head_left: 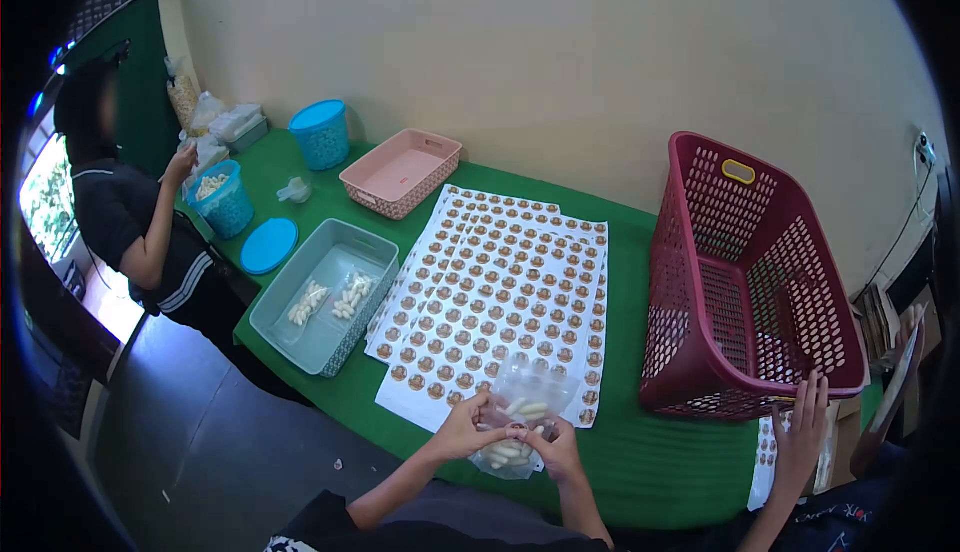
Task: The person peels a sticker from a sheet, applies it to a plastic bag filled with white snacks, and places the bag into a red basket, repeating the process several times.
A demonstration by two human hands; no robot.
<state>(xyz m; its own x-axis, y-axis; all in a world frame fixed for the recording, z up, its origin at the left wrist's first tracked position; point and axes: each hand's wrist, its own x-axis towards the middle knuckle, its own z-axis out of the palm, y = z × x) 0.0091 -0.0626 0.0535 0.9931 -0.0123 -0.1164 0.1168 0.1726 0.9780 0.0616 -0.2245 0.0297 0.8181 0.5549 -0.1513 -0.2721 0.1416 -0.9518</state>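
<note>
A clear plastic pouch with white, finger-shaped pieces inside is held at the table's front edge. My left hand grips its left side, and my right hand grips the right side. Both thumbs meet on the pouch's front, over a small brownish spot that looks like a round sticker, partly hidden by them. Just beyond the pouch lie overlapping white sheets covered with rows of round brown-orange stickers.
A grey-green basket holds two filled pouches. Behind are a pink basket, blue tubs and a blue lid. A large maroon basket stands right, with another person's hand at its rim. A co-worker stands left.
</note>
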